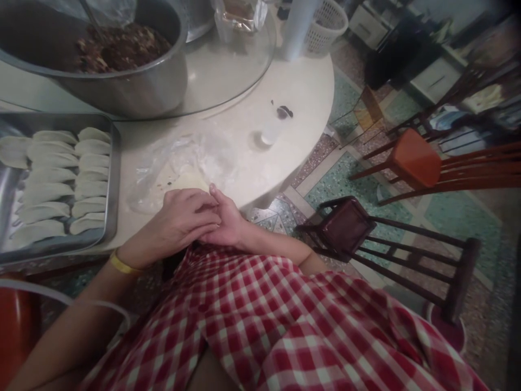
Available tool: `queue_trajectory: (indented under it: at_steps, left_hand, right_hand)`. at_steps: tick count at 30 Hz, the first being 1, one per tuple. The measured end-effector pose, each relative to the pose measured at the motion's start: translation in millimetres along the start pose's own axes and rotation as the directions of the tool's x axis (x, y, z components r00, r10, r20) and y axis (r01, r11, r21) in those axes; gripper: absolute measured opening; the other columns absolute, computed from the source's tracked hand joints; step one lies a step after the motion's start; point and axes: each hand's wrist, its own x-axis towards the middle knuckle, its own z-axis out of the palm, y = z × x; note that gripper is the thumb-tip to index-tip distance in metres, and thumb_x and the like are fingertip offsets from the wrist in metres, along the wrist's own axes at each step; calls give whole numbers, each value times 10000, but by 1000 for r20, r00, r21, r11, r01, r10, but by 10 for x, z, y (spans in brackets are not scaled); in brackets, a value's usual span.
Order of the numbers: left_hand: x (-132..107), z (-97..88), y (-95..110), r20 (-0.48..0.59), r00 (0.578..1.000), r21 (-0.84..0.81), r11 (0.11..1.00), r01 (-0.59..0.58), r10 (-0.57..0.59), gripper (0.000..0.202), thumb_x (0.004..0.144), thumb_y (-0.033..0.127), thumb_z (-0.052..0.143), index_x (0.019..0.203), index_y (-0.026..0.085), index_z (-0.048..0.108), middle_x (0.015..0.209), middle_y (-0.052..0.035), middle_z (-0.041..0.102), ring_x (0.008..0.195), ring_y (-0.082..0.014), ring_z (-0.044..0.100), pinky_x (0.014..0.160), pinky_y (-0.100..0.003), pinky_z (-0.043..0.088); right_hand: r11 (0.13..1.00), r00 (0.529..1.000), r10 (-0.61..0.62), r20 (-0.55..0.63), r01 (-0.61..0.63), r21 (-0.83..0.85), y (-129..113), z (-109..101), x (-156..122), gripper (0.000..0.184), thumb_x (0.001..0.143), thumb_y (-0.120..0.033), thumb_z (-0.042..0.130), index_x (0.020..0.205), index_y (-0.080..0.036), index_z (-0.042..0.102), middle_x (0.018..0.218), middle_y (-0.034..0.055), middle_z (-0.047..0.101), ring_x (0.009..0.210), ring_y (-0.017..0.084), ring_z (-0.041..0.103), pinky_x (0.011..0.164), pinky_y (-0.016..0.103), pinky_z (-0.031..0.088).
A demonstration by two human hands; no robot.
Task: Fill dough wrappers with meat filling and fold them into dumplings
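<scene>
My left hand [183,217] lies over my right hand [226,220] at the table's near edge, fingers pressed together. Both are closed around something hidden between the palms. Just beyond them a pale round dough wrapper [189,182] lies on a sheet of clear plastic [179,157]. To the left a metal tray [114,179] holds several folded dumplings [61,179] in rows. A large steel bowl [134,87] of dark minced filling [118,49] stands at the back left.
A small clear cup [271,130] stands on the round white table [285,87]. A glass turntable [228,65] carries the bowl. Wooden chairs [366,233] and an orange-seated chair [413,157] stand on the tiled floor to the right.
</scene>
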Motion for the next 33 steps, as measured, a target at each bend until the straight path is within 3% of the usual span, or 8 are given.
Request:
queue_trajectory:
  at_steps: [3, 7, 9, 13, 17, 22, 28, 33]
  left_hand:
    - [-8, -16, 3, 51, 999, 9, 1000, 3, -3, 300, 962, 375, 481, 981, 270, 760, 1161, -47, 696, 1088, -274, 541, 1050, -463, 377]
    - [-2, -2, -14, 71, 997, 51, 999, -17, 14, 357, 968, 402, 449, 873, 273, 767, 1183, -56, 697, 1098, -297, 551, 1018, -489, 388]
    - [-17, -6, -30, 59, 998, 27, 1000, -10, 9, 311, 948, 439, 492, 921, 304, 770, 1184, -43, 700, 1099, -300, 565, 1026, -488, 391]
    - [-112, -47, -39, -83, 995, -11, 999, 52, -53, 296, 912, 463, 584, 1145, 337, 718, 1205, -24, 696, 1138, -288, 581, 1073, -455, 377]
    - [-218, -18, 7, -236, 965, 41, 991, 124, -111, 261, 956, 404, 525, 1045, 285, 739, 1128, -40, 715, 1110, -282, 597, 1044, -459, 388]
    - [-260, 93, 62, -232, 963, 138, 976, 171, -135, 306, 973, 420, 470, 1015, 271, 734, 1034, -46, 737, 1007, -284, 604, 973, -485, 418]
    - [-253, 176, 95, -336, 939, 265, 950, 166, -70, 247, 968, 334, 500, 880, 244, 713, 890, -79, 737, 928, -297, 615, 877, -506, 429]
    - [-293, 198, 97, -358, 934, 322, 936, 142, -19, 188, 972, 317, 551, 1039, 238, 708, 972, -81, 743, 985, -302, 620, 891, -495, 428]
  right_hand:
    - [988, 992, 120, -43, -115, 101, -9, 16, -17, 622, 1028, -560, 117, 785, -198, 562, 631, 7, 573, 572, 154, 527, 521, 262, 463]
    - [991, 993, 98, -67, -91, 103, 27, 14, -5, 577, 1023, -568, 179, 817, -202, 575, 674, 13, 597, 617, 168, 545, 588, 293, 483]
    - [990, 994, 89, -64, -81, 120, 43, -9, 8, 581, 1018, -585, 177, 800, -210, 563, 675, 9, 588, 607, 163, 541, 567, 283, 470]
    - [992, 999, 44, -13, -42, 123, 55, -49, 13, 622, 983, -657, 184, 855, -209, 596, 716, 25, 613, 624, 177, 543, 621, 327, 525]
    - [993, 997, -58, 51, 52, 107, 75, -55, 6, 585, 992, -614, 200, 1015, -218, 629, 764, 8, 632, 649, 175, 560, 711, 364, 564]
    - [990, 993, -77, 85, 66, 127, 110, -26, 10, 563, 988, -588, 247, 1176, -220, 630, 898, 19, 696, 785, 157, 628, 699, 283, 551]
    - [988, 991, -123, 45, 119, 97, 130, 54, -29, 544, 985, -581, 291, 1199, -208, 624, 867, -6, 701, 711, 129, 614, 777, 285, 540]
    - [983, 992, -125, 32, 120, 138, 111, 60, -30, 597, 1016, -562, 202, 1274, -191, 593, 806, 15, 703, 710, 153, 640, 722, 296, 565]
